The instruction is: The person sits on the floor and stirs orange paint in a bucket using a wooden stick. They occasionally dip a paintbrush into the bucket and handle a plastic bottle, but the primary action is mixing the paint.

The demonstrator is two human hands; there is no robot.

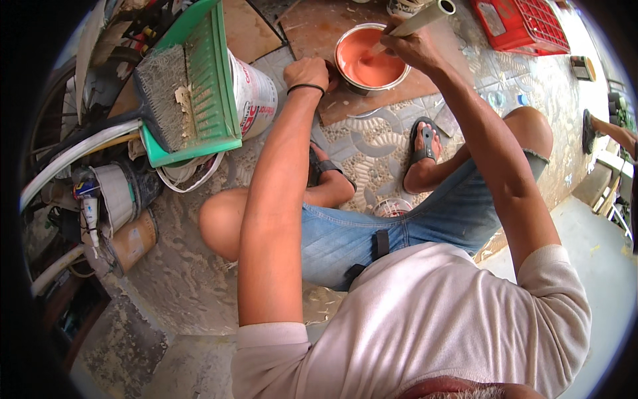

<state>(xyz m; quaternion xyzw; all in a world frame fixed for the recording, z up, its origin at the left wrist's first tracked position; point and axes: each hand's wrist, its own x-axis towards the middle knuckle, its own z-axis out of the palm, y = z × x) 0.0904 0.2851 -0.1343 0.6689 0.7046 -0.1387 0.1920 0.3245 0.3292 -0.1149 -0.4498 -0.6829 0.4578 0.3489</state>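
A round metal can [343,68] full of salmon-orange paint stands on a brown board [312,30] on the patterned floor in front of me. My right hand [409,46] grips a pale stick or pipe [425,16] whose lower end dips into the paint. My left hand [307,71], with a black band at the wrist, rests on the can's left rim and holds it. I am squatting, with both knees and sandalled feet visible below the can.
A white bucket [256,96] carries a green paint tray [212,80] with a dirty roller to the left. Hoses, tubs and clutter [113,193] crowd the far left. A red crate [522,23] sits top right. Another person's foot [591,130] shows at the right edge.
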